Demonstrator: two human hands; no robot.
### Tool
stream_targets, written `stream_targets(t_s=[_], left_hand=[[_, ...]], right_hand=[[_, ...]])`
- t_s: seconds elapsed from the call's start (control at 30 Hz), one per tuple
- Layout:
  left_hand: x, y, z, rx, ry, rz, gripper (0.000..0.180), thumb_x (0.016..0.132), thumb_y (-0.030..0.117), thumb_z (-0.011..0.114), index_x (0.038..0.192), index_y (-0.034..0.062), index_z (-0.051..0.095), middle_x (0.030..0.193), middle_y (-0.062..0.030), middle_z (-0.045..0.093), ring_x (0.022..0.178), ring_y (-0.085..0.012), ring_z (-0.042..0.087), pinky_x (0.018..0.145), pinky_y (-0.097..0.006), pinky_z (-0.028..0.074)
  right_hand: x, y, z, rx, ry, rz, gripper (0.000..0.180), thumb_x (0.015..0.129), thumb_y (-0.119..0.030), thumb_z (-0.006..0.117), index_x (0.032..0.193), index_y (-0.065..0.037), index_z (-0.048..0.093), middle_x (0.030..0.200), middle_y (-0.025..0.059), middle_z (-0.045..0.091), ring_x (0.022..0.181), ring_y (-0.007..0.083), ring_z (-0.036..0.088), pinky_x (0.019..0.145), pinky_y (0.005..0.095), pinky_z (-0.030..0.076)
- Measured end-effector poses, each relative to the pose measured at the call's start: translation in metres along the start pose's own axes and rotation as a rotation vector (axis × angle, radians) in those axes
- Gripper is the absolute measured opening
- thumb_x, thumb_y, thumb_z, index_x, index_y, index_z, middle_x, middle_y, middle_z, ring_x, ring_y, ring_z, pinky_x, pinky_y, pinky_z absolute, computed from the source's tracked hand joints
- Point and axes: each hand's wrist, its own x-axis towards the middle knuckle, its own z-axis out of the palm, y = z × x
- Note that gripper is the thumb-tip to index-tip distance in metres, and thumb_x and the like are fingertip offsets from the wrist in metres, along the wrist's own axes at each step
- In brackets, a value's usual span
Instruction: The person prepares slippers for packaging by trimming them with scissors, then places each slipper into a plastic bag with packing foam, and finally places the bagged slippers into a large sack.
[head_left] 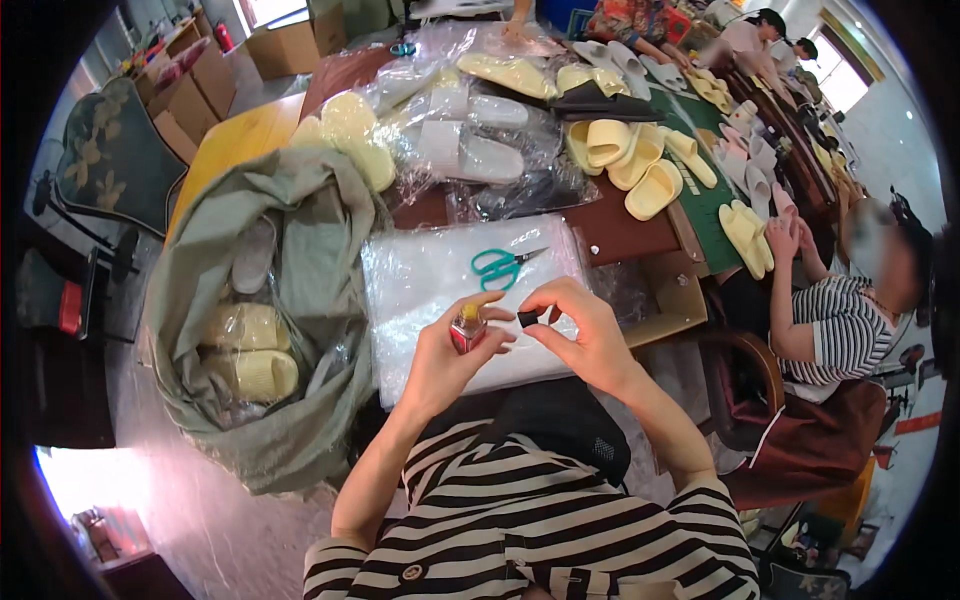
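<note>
My left hand (452,350) is closed round a small bottle (467,330) with a yellowish top and a red label. Between the thumb and forefinger of my right hand (585,335) is a small black cap (527,319), a short way right of the bottle and apart from it. Both hands are over a stack of clear plastic bags (420,270). Just beyond my fingers, green-handled scissors (497,268) lie on the bags with their blades pointing right.
At the left stands an open grey-green sack (200,390) with bagged slippers in it. Bagged grey slippers (470,152) and loose yellow slippers (655,190) cover the table's far side. A co-worker in a striped shirt (835,325) sits at the right, handling slippers.
</note>
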Motion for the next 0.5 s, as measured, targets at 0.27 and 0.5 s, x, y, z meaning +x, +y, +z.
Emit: stream_targets(t_s=[0.27,0.5], left_hand=[[-0.009,-0.004,0.002,-0.024,0.094,-0.019,0.04,0.092,0.003,0.065,0.129,-0.0043,0.054,0.115,-0.0111,0.066,0.097,-0.0124,0.064,0.085,-0.028,0.054],[-0.013,-0.007,0.009,0.145,0.123,0.052,0.039,0.09,0.005,0.069,0.127,0.0003,0.06,0.103,-0.007,0.069,0.092,-0.0093,0.062,0.082,-0.025,0.051]], right_hand=[[-0.007,0.02,0.042,-0.132,0.211,-0.252,0.032,0.074,0.001,0.074,0.104,-0.007,0.065,0.104,0.0078,0.067,0.097,0.0286,0.06,0.085,0.0374,0.048],[-0.012,0.025,0.052,-0.213,0.293,-0.292,0.037,0.073,0.002,0.074,0.108,-0.007,0.065,0.118,0.0116,0.058,0.11,0.0306,0.055,0.091,0.0393,0.045]])
